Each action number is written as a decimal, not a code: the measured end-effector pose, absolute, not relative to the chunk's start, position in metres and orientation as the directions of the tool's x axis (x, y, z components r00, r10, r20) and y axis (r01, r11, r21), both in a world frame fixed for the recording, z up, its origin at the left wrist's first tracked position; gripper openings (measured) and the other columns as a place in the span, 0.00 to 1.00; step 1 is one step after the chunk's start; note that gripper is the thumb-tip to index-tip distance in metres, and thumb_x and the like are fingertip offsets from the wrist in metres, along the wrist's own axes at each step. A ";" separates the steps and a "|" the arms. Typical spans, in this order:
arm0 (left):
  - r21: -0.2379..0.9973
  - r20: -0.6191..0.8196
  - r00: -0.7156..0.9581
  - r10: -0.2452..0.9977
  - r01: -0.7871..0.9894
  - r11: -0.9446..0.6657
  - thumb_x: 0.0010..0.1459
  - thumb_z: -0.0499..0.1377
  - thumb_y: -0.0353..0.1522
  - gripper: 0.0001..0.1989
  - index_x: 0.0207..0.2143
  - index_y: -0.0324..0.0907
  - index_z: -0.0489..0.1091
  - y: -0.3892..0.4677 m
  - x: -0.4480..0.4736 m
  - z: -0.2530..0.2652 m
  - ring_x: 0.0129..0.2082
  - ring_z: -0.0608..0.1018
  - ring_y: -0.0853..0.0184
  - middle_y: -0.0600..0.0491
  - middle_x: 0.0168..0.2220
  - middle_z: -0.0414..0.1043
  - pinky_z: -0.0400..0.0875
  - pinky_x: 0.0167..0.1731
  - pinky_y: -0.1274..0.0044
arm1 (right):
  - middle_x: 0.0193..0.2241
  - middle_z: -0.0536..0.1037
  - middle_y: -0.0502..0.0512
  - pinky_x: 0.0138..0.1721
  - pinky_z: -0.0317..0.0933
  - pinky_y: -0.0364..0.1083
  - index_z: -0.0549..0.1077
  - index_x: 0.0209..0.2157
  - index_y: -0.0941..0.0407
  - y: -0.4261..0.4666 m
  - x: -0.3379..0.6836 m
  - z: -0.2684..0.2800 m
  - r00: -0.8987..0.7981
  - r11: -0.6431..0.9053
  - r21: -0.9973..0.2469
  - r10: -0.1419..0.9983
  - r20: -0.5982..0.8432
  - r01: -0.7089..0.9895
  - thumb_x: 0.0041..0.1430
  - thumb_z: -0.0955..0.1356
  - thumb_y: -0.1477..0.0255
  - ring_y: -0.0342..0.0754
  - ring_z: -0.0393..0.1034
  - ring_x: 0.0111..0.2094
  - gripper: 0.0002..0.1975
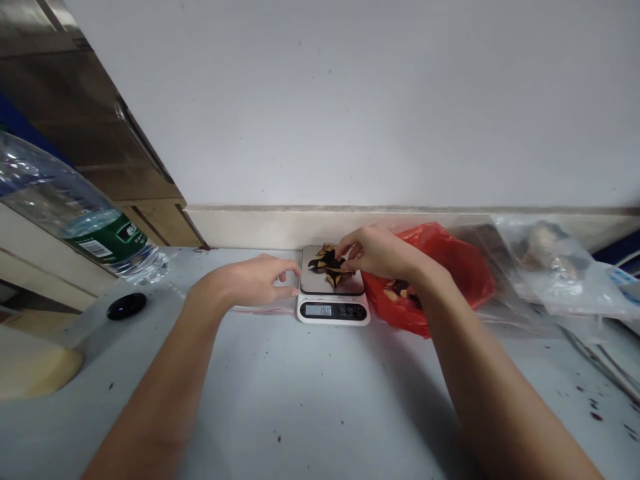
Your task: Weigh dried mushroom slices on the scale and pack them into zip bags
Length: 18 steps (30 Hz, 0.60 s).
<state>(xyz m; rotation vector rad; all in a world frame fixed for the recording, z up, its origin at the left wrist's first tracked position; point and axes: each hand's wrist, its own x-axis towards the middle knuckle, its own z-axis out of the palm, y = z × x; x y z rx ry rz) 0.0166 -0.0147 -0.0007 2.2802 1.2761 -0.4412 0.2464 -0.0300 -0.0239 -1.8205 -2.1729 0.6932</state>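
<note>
A white kitchen scale [334, 319] stands against the wall, its display reading what looks like 150, any decimal point being unclear. Dried, curled pieces with dark skin and yellowish flesh [324, 257] lie on its plate. My right hand [369, 252] reaches over the plate from the right, its fingers closed at the edge of one dried piece [338, 275]. Left of the scale, my left hand [257, 279] hovers with thumb and fingers apart, holding nothing. More such pieces [397, 288] lie in an open red plastic bag [465, 267] beside the scale, partly hidden by my right forearm.
A large water bottle [107, 237] stands at the left, near a black round lid-like object [127, 306]. Clear plastic bags [570, 267] lie at the right, with cables [600, 360] below them. Dark crumbs dot the pale table [300, 413]. A white wall [360, 107] rises behind.
</note>
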 end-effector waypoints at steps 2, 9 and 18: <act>0.234 -0.511 0.487 0.708 0.872 -0.430 0.63 0.52 0.44 0.19 0.51 0.49 0.72 -0.014 0.015 0.001 0.45 0.79 0.59 0.50 0.51 0.79 0.69 0.41 0.74 | 0.41 0.86 0.56 0.39 0.68 0.42 0.82 0.43 0.56 -0.032 0.248 -0.020 -0.187 0.102 -0.498 0.974 -0.125 0.861 0.60 0.70 0.78 0.49 0.79 0.41 0.11; 0.143 -0.586 0.375 0.718 0.920 -0.364 0.57 0.57 0.44 0.17 0.45 0.46 0.72 -0.005 0.003 -0.004 0.41 0.80 0.58 0.47 0.49 0.78 0.70 0.34 0.73 | 0.43 0.85 0.58 0.43 0.70 0.45 0.80 0.44 0.57 -0.040 0.255 -0.008 -0.106 0.032 -0.504 0.987 -0.120 0.863 0.64 0.70 0.73 0.50 0.79 0.43 0.08; 0.155 -0.617 0.394 0.681 0.910 -0.385 0.39 0.66 0.38 0.18 0.36 0.46 0.68 0.002 0.007 -0.028 0.40 0.79 0.58 0.50 0.43 0.78 0.72 0.34 0.73 | 0.53 0.80 0.59 0.40 0.70 0.46 0.74 0.59 0.50 -0.039 0.252 -0.013 -0.075 -0.035 -0.313 0.941 -0.330 0.949 0.50 0.74 0.79 0.59 0.76 0.51 0.33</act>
